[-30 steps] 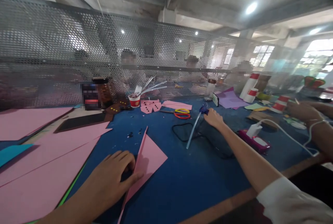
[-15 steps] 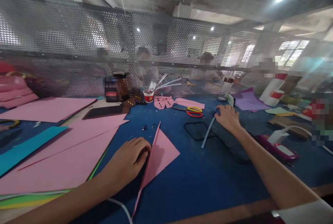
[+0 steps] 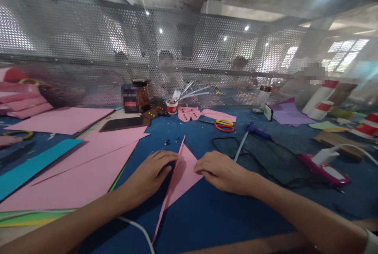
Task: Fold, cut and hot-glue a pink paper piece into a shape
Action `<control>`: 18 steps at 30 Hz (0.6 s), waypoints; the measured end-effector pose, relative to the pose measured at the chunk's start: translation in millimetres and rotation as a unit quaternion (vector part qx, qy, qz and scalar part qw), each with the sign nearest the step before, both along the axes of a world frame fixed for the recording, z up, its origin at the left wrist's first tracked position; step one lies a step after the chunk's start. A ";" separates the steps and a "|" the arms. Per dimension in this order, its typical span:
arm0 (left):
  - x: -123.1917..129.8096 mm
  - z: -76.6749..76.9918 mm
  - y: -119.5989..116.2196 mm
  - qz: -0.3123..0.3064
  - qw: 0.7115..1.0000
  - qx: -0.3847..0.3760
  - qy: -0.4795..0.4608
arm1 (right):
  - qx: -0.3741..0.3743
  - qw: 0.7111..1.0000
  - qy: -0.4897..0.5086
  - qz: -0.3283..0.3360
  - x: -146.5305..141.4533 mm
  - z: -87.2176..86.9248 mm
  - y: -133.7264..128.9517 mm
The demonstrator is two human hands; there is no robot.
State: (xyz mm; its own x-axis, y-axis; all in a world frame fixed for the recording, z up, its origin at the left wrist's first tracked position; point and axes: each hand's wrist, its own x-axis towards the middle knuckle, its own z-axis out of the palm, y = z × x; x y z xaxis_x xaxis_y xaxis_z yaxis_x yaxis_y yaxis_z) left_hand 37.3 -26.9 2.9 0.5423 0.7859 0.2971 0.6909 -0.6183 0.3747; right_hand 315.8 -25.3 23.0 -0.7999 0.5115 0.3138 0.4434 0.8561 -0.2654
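A folded sheet of pink paper [image 3: 187, 173] lies before me on the blue table, one narrow strip of it standing up along its left side. The curled fingers of my left hand [image 3: 156, 169] press against that raised strip from the left. At the paper's right corner, my right hand [image 3: 221, 171] pinches with bent fingers, partly covering the corner. Beyond the right hand a blue hot glue gun [image 3: 260, 131] rests on the table with a clear glue stick [image 3: 241, 145] sticking out of it. Scissors [image 3: 224, 125] with yellow and red handles lie farther back.
Pink sheets [image 3: 97, 179] and a teal strip [image 3: 38, 163] cover the left side. A paper cup [image 3: 172, 107] with glue sticks stands near the perforated metal screen [image 3: 195, 41]. A purple power strip [image 3: 327, 173] and black cord lie right. People sit behind the screen.
My right hand has let go of the glue gun and come left to the pink paper's right corner. My left hand stays at the raised strip. The view has shifted slightly.
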 end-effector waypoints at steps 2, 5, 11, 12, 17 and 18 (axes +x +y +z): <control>0.2 -0.2 0.4 -0.004 1.000 0.009 0.000 | 0.001 1.000 0.006 0.000 1.5 -0.8 3.1; -0.1 -0.8 0.1 -0.010 1.000 0.008 0.004 | 0.003 1.000 0.012 0.004 1.3 -1.8 4.3; -0.9 -5.3 -0.2 0.009 1.000 0.007 -0.012 | 0.010 1.000 0.017 0.002 0.4 -5.1 4.0; -0.9 -6.3 0.3 0.010 1.000 0.008 -0.011 | 0.010 1.000 0.016 0.002 0.5 -5.4 4.3; -0.4 -7.3 2.4 0.000 1.000 0.004 -0.001 | 0.009 1.000 0.015 0.001 0.5 -5.7 5.2; -0.2 -6.7 2.3 -0.003 1.000 0.000 0.000 | 0.008 1.000 0.015 0.001 0.5 -5.6 5.2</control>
